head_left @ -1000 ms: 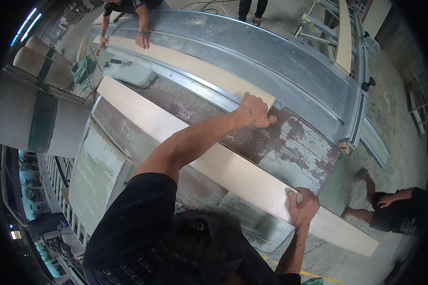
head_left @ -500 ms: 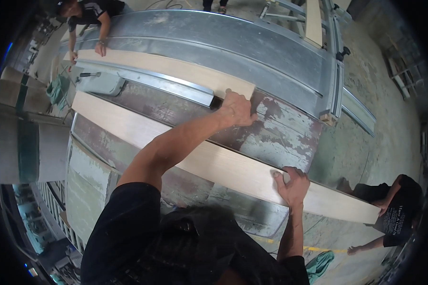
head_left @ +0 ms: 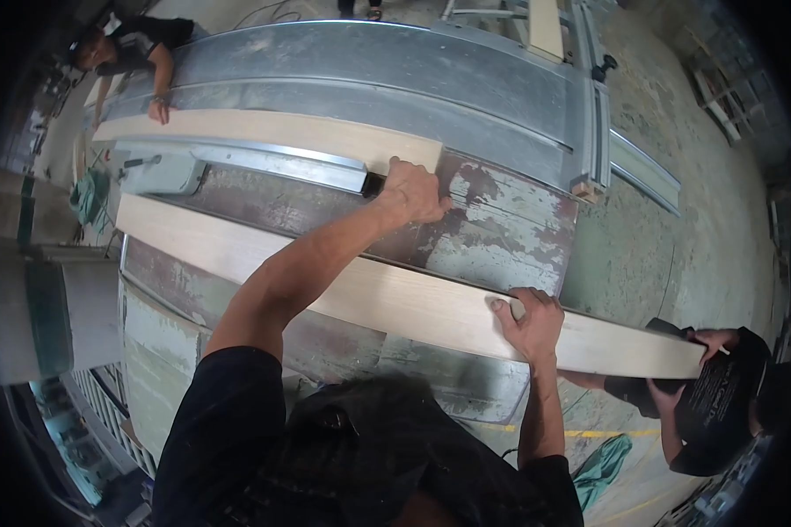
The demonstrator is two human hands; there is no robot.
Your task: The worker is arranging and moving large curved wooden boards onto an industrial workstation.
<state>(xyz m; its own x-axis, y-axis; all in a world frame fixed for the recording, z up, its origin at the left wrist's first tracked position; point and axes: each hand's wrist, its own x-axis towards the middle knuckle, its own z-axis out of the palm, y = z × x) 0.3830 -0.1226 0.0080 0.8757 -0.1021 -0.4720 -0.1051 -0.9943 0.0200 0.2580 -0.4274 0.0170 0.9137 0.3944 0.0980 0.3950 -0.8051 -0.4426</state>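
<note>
A broad grey metal machine table (head_left: pixel 343 63) fills the upper part of the view. Along its near edge stands a worktable (head_left: pixel 510 215) with peeling paint. A long pale wooden board (head_left: pixel 404 299) crosses above the worktable from its left edge to well past its right edge, where a co-worker in black (head_left: pixel 716 408) has both hands at the board's end. A second pale board (head_left: pixel 281 125) lies along the near edge of the machine table; another co-worker (head_left: pixel 145 48) leans over that table's left end, one hand touching this board. Beside it runs a silvery metal fence (head_left: pixel 281 165), with a rounded grey casing (head_left: pixel 163 176) near its left end. The wearer's right hand (head_left: pixel 532 325) is clamped on the long board near the worktable's right edge, thumb on the face, fingers over the far edge. The left hand (head_left: pixel 413 189) curls at the second board's right end, fingers touching it; whether it grips cannot be told. A small dark-handled tool (head_left: pixel 141 162) rests on the casing.
</note>
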